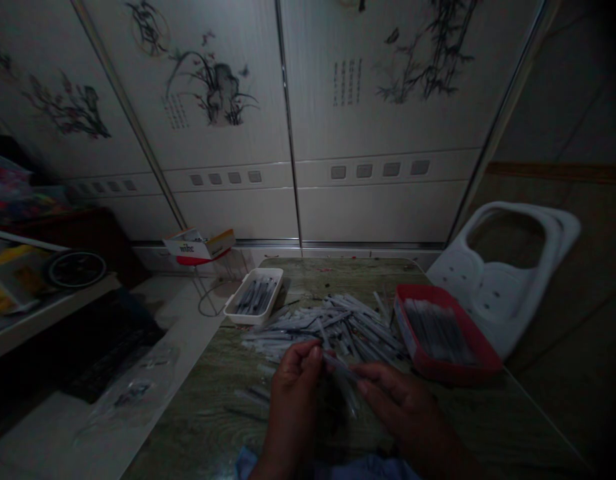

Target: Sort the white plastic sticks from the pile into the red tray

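Note:
Between my two hands, just above the table, is a pale translucent pen (341, 366). My left hand (299, 373) is closed, pinching its left end with thumb and fingers. Its other end is in the fingers of my right hand (395, 393). A large loose pile of similar pens (333, 320) lies on the table right behind my hands. More pens (255, 395) lie to the left of my left hand, and a few are under the held one. The dim light hides the pen's finer details.
A white tray (231, 317) of pens stands at the back left of the wooden table (198, 413). On the right is a red basket (453, 377) holding pens. Beyond it leans a white folding chair (518, 280). A printed box (201, 247) sits on a red stool at back left.

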The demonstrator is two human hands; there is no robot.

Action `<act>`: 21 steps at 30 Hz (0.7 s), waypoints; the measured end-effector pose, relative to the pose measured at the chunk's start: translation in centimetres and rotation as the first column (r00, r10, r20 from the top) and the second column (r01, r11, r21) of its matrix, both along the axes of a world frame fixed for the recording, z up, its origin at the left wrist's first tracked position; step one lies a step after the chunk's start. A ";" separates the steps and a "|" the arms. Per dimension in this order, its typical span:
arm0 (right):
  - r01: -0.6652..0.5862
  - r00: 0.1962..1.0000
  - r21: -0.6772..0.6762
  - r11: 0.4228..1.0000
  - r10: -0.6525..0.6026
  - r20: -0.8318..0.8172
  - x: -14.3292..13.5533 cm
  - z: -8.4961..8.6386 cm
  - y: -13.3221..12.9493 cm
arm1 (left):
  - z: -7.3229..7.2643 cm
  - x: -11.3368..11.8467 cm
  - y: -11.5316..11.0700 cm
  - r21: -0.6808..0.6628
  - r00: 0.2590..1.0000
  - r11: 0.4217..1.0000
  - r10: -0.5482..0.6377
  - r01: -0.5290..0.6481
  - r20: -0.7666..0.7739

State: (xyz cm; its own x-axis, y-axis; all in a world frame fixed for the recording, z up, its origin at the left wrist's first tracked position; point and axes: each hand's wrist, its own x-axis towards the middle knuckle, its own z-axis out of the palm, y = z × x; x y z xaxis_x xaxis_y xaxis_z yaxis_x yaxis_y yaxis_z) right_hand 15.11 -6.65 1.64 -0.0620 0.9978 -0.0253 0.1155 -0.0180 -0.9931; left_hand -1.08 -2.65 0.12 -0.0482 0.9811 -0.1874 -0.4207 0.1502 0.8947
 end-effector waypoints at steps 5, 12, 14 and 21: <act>0.004 0.999 0.026 1.000 -0.005 0.032 0.4 0.1 -0.1 | 0.3 0.1 -0.2 -0.007 0.998 0.999 -0.034 0.035 0.051; 0.016 1.000 0.024 1.000 -0.016 0.002 0.6 0.6 -0.3 | 0.6 0.0 -0.4 0.019 0.995 0.996 -0.092 0.092 0.046; 0.037 0.999 0.025 0.999 -0.037 -0.009 0.4 0.6 -0.4 | 0.8 0.2 -0.5 0.019 0.997 0.997 -0.075 0.075 0.025; 0.041 0.999 0.019 0.999 -0.042 0.034 0.4 0.3 -0.4 | 1.1 0.4 -0.9 0.057 0.998 0.997 -0.056 0.058 -0.035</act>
State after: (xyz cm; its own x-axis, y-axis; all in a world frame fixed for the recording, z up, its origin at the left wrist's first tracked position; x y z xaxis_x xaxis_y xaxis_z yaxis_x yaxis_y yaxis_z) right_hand 15.51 -7.05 1.98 -0.0197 0.9998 -0.0081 0.1488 -0.0051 -0.9889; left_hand -0.69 -3.55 1.24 0.0032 0.9916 -0.1293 -0.3829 0.1207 0.9159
